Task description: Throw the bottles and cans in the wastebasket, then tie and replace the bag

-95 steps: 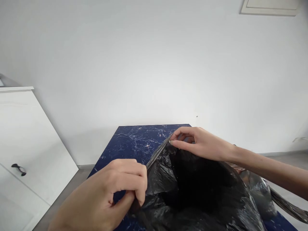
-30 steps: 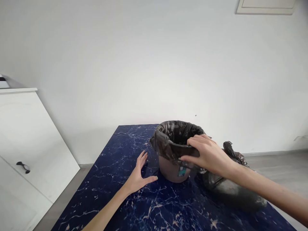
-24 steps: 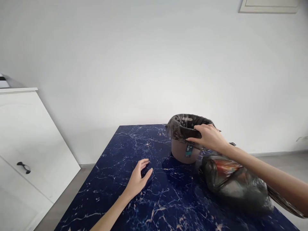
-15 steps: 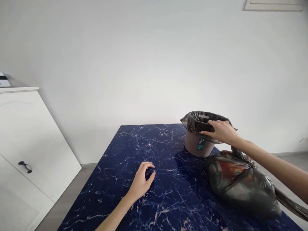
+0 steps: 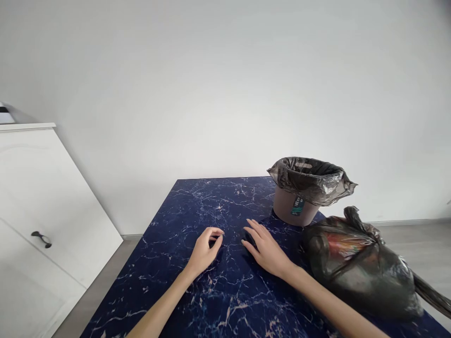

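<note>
My left hand (image 5: pixel 206 247) hovers over or rests on the blue marbled table (image 5: pixel 197 202), its fingers loosely curled and the thumb just apart from them, with nothing seen between. My right hand (image 5: pixel 265 246) is to its right with fingers spread, holding nothing. Behind it stands a brownish trash bin (image 5: pixel 283 206) with a teal label, upright at the table's far right. A black plastic liner (image 5: pixel 327 185) is folded over the bin's rim. Nearest to my right forearm lies a filled, knotted black garbage bag (image 5: pixel 359 277), something red and orange showing through it.
A white cabinet (image 5: pixel 52 188) with a black handle stands on the left, a white and black object (image 5: pixel 5 115) on its top. A pale wall (image 5: pixel 218 94) rises behind the table. Grey floor (image 5: pixel 433 244) shows beyond the table's right edge.
My right hand has let go of the liner at the bin's rim and moved left and nearer, over the table. My left hand's thumb and fingers have come closer together.
</note>
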The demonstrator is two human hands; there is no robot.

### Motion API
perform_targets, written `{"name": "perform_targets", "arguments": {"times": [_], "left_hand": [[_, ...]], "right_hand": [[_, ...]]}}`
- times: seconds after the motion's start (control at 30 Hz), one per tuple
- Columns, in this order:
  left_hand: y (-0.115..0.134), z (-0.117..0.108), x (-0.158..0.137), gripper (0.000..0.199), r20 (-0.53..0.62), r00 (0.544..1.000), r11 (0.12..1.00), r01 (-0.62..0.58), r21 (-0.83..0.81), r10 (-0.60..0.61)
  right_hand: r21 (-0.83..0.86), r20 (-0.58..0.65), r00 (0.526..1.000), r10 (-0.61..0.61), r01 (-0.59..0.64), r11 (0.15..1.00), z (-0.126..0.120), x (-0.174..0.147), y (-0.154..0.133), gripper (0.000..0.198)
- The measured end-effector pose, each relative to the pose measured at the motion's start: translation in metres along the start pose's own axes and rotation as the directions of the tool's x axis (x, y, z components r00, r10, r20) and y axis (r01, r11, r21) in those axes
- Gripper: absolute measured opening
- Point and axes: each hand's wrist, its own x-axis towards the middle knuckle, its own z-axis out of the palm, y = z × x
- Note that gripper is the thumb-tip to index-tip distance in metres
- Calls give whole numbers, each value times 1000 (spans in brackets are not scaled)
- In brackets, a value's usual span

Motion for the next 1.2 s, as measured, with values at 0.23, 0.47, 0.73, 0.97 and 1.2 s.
{"name": "perform_targets", "arguments": {"times": [0.23,0.47,0.73,0.97,1.2], "left_hand": [[-9,1,9,26,51,998,999,19,40,-21],[-7,5,7,24,131,991,987,-29,157,8],[-7,8,4,23,171,984,951,-98,294,49],[-5,10,2,20,215,971,924,-176,341,106],[-5,10,2,18,223,969,911,-188,368,110]], "right_hand": [[-89,98,981,167,-159,983,47,5,11,66],[-102,61,989,134,-128,987,44,3,12,60],[-95,52,992,117,-112,989,44,2,13,58],[-89,41,994,105,-101,991,42,2,13,56],[-83,21,995,93,-91,992,45,1,14,55]]}}
